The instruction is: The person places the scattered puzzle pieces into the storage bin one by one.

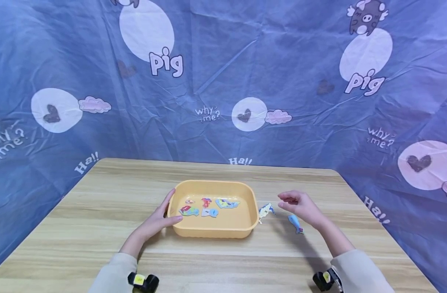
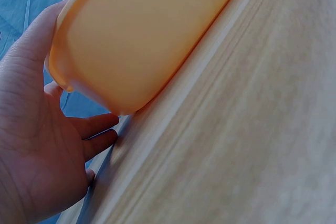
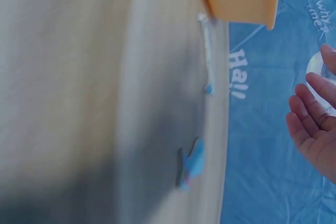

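My left hand [image 1: 155, 221] holds a yellow plastic tray [image 1: 216, 233] at its left side. In the left wrist view the thumb lies over the rim, with the other fingers outside and below. My right hand [image 1: 304, 208] hovers above the table, right of the tray, fingers loosely bent around nothing. Beneath and beside it lies a blue whale-shaped piece [image 1: 295, 223]. A white and blue flat piece [image 1: 266, 211] lies against or close to the tray's right side. Inside the tray are several flat coloured pieces, including a red one [image 1: 206, 202] and a blue-yellow one [image 1: 227, 203].
A light wood-grain table [image 1: 223, 262] carries everything. Behind it hangs a blue printed cloth [image 1: 216, 138], which also runs along both sides. Each wrist wears a black camera, such as the left one [image 1: 150, 283].
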The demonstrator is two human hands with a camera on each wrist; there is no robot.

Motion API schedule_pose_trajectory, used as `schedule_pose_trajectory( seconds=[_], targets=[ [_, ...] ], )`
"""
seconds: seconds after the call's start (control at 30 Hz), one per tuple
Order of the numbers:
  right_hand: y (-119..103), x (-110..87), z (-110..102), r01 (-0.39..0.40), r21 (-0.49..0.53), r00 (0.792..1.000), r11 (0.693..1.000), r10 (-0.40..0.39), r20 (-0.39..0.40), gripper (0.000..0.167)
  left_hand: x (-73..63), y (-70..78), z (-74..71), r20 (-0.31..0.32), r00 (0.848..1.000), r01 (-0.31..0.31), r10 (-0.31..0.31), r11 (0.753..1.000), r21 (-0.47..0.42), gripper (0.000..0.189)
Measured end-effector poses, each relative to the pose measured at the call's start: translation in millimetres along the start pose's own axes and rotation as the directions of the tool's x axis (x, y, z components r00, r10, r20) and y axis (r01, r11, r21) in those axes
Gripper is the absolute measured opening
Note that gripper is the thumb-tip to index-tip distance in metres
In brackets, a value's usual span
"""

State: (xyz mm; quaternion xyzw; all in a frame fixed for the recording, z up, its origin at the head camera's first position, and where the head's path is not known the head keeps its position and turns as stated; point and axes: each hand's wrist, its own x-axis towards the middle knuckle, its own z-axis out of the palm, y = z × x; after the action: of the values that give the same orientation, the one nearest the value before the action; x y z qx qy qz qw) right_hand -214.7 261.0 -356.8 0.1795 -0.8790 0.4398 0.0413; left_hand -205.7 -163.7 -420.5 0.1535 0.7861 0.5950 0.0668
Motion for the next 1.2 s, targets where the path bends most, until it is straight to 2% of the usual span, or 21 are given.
schedule_pose_trajectory(
  seconds=[0.27, 0.47, 0.7, 0.9, 1.2],
  targets=[
    [17, -23.2, -4, -0.096, -0.081, 0.992, 0.992, 0.089, -0.086, 0.032, 0.5, -2.8, -0.9, 0.004, 1.000, -0.005, 0.005, 1.000, -0.015, 0.086],
    [26, -35.1, -8, -0.133, -0.144, 0.989, 0.981, 0.121, -0.086, 0.030, 1.2, -3.3, -2.0, 0.001, 1.000, -0.002, 0.002, 1.000, -0.019, 0.087],
    [41, -35.7, -12, -0.111, -0.177, 0.993, 0.978, 0.100, -0.069, 0.029, 0.8, -2.9, -2.1, 0.001, 1.000, 0.000, 0.000, 1.000, -0.026, 0.087],
    [54, -31.7, -14, -0.103, -0.186, 0.995, 0.977, 0.101, -0.016, 0.029, 0.9, -2.9, -1.2, 0.006, 1.000, 0.000, 0.000, 1.000, -0.021, 0.087],
    [63, -26.8, -15, -0.010, -0.218, 0.998, 0.976, 0.025, 0.066, 0.025, 1.2, -2.8, -0.9, 0.004, 1.000, 0.002, -0.002, 1.000, -0.031, 0.088]
  ],
)
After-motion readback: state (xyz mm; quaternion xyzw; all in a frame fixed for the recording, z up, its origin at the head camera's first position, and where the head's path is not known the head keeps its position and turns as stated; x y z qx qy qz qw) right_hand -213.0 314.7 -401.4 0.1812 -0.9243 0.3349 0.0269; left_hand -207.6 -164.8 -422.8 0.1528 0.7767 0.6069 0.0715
